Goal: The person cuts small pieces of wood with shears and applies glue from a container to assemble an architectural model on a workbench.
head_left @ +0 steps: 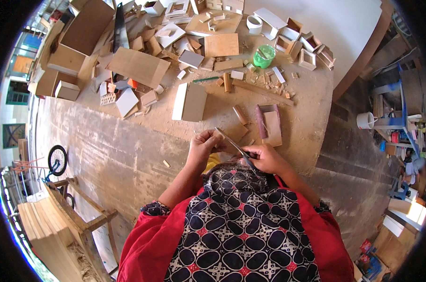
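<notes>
Dusty table (309, 122); fingers (256, 150) grip slim tool (232, 141) (metal?).

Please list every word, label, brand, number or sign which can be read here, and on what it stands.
There is no readable text.
Long thin tool in the right hand: no readable marking.
Green container: no readable label.
Patterned cloth: ornament, no letters.
Red and blue items at lower right: too small and blurred to tell.
</notes>
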`<state>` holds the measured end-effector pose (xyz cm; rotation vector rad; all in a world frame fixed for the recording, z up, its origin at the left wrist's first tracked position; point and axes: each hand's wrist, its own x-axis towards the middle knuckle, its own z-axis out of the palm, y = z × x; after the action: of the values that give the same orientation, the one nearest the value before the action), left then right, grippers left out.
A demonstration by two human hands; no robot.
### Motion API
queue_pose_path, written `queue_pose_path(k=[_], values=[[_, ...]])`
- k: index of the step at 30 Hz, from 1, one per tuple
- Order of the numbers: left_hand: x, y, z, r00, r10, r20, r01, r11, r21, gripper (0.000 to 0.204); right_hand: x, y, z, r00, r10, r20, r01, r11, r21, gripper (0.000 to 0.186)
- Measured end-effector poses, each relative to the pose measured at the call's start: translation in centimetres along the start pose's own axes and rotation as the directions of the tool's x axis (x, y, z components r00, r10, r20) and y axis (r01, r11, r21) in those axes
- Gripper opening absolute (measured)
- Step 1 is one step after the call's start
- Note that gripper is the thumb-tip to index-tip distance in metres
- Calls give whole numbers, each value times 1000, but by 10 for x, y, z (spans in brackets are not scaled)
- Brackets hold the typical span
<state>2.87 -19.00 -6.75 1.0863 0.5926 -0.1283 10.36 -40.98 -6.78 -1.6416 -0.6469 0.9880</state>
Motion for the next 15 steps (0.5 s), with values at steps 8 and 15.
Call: queue_pose_path(k=[8,15], values=[[7,4,-3,998,-61,-10,61,991,118,16,4,12,2,1000,2,-30,-5,995,-99,41],[10,5,-6,993,-114,-23,116,990,77,14,3,4,3,1000,-11,-10,11,1000,-28,35]])
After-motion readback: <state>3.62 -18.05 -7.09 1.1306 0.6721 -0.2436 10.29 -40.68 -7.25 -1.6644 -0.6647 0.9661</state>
